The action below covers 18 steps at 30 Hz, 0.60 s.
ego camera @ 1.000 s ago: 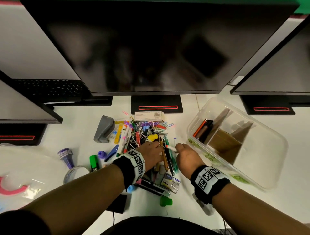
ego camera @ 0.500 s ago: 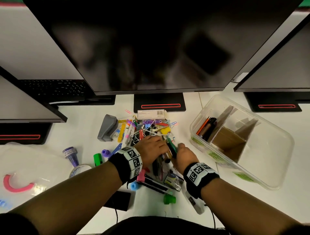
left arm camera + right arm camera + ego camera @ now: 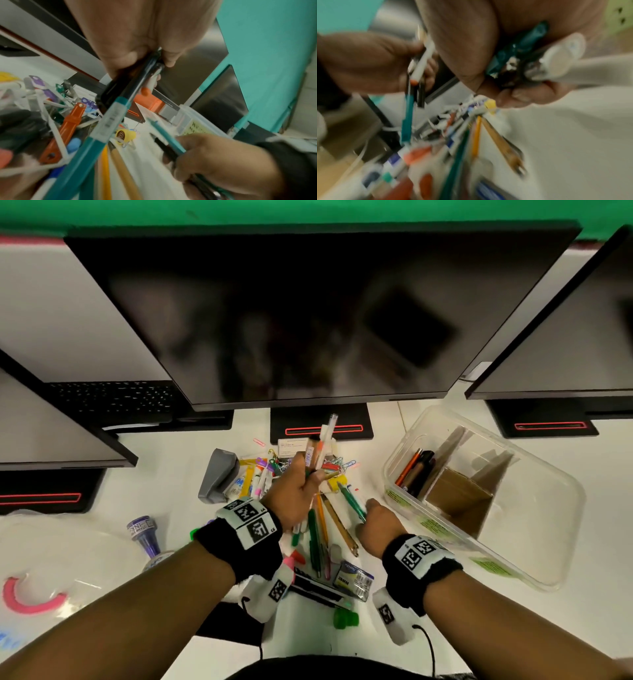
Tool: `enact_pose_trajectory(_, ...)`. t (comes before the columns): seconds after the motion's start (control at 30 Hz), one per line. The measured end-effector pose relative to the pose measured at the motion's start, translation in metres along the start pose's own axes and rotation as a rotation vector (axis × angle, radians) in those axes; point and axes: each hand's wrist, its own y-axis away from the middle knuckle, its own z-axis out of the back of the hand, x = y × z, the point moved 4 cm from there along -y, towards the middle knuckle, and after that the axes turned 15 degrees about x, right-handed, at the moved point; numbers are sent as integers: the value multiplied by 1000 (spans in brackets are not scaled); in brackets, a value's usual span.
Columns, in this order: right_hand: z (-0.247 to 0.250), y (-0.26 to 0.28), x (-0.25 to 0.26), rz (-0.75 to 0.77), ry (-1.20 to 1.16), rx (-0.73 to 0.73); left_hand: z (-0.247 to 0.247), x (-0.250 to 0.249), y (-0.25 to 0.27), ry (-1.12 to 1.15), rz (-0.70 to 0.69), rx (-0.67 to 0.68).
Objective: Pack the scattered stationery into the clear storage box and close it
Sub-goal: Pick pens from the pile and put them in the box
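Note:
Scattered pens, markers and clips lie in a pile (image 3: 308, 529) on the white desk in front of me. My left hand (image 3: 298, 491) is raised above the pile and grips a bunch of pens (image 3: 323, 440) that point up and away; the left wrist view shows a teal pen (image 3: 106, 121) and a black one in that grip. My right hand (image 3: 376, 525) is low by the pile's right side and grips a green pen (image 3: 351, 501); in the right wrist view a teal pen (image 3: 513, 54) sits in its curled fingers. The clear storage box (image 3: 541, 525) stands open at the right, holding a few pens (image 3: 414, 470) and cardboard dividers (image 3: 455, 498).
A grey stapler (image 3: 219, 474) and a purple ink bottle (image 3: 144, 534) stand left of the pile. A small clip box (image 3: 352, 578) and a green cap (image 3: 346, 618) lie near me. Monitors overhang the desk's back; a stand (image 3: 322, 426) is behind the pile. Clear plastic with a pink piece (image 3: 34, 601) lies far left.
My left hand has come up off the pile with a bunch of pens in its grip. My right hand has closed round a green pen beside the pile.

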Motion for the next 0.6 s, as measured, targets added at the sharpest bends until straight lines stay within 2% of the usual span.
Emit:
enact_pose_trajectory(0.07,13,20,5,78,-159,7,5,-5,0,50,8,-10)
enact_pose_trajectory(0.2,45,69,3,234,-638,30,11,-45,1,172,-62,34)
enact_pose_trajectory(0.3,78,86,-9,262,-1024,-84,2,-76,-7,343,-90,126)
enact_pose_trajectory(0.37,99,83,-18,227,-1215,-180,-8,-89,-15,480,-40,169)
enact_pose_trajectory(0.43,115,73,-24,177,-1263,-239,-19,-94,-25,522,25,194)
enact_pose_trajectory(0.6,132,58,-36,96,-1088,-281,-37,-95,-53,471,91,192)
